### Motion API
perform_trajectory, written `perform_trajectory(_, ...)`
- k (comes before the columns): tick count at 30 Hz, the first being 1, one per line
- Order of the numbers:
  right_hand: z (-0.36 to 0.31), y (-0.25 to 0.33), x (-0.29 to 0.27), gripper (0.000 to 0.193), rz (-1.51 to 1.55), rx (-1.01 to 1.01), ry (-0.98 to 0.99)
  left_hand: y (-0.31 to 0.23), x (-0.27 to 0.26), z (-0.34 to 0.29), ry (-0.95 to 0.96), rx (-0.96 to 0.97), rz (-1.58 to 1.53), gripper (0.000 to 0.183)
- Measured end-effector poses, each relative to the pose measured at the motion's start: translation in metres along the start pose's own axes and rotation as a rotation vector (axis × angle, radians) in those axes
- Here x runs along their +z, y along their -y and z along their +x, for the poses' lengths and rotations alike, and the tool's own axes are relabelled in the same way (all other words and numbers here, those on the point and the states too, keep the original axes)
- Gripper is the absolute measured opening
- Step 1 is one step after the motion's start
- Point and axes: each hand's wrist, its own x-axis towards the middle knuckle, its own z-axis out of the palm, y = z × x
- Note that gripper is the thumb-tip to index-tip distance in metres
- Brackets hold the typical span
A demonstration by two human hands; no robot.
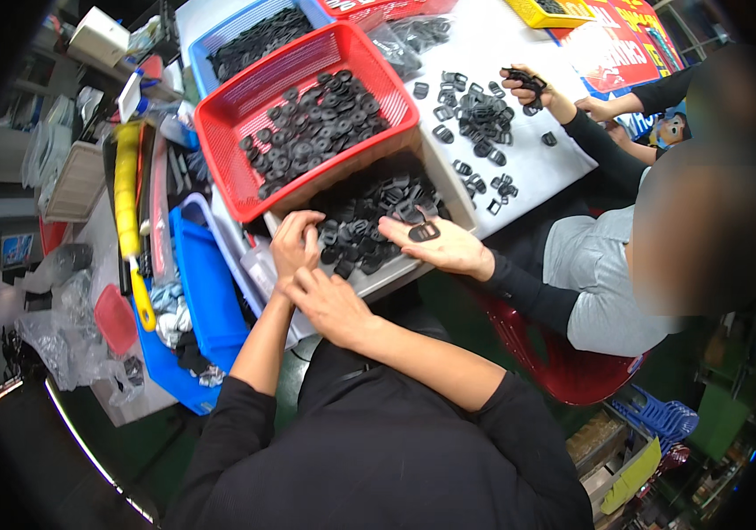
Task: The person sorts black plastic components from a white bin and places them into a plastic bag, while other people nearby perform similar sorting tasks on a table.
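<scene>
My left hand point(297, 244) is at the near left edge of a grey bin point(459, 190), its fingers loosely bent and nothing visible in them. Across its wrist lies my right hand point(334, 307), fingers apart and touching the skin, holding nothing. Inside the bin is a heap of small black plastic buckles point(356, 231). A co-worker's open palm point(453, 252) reaches over the bin's right side with one black buckle point(424, 231) on it. That person's other hand point(555, 95) holds several black buckles point(525, 81) above the table.
A red basket point(219, 168) of round black discs overlaps the bin's far side, with a blue basket point(206, 66) behind. Loose buckles point(487, 119) are spread on the white table point(541, 177). Blue trays point(206, 291) and a yellow-wrapped tool point(128, 194) stand left; a red chair point(546, 362) is right.
</scene>
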Motion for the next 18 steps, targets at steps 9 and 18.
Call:
perform_trajectory(9, -0.020, 0.018, 0.021, 0.059, -0.101, 0.110, -0.123, 0.005, 0.000, -0.004, -0.067, 0.007, -0.047, 0.015)
perform_trajectory(18, -0.066, -0.016, 0.041, 0.059, -0.213, 0.185, -0.154, 0.008, 0.000, -0.004, -0.101, 0.022, -0.080, 0.016)
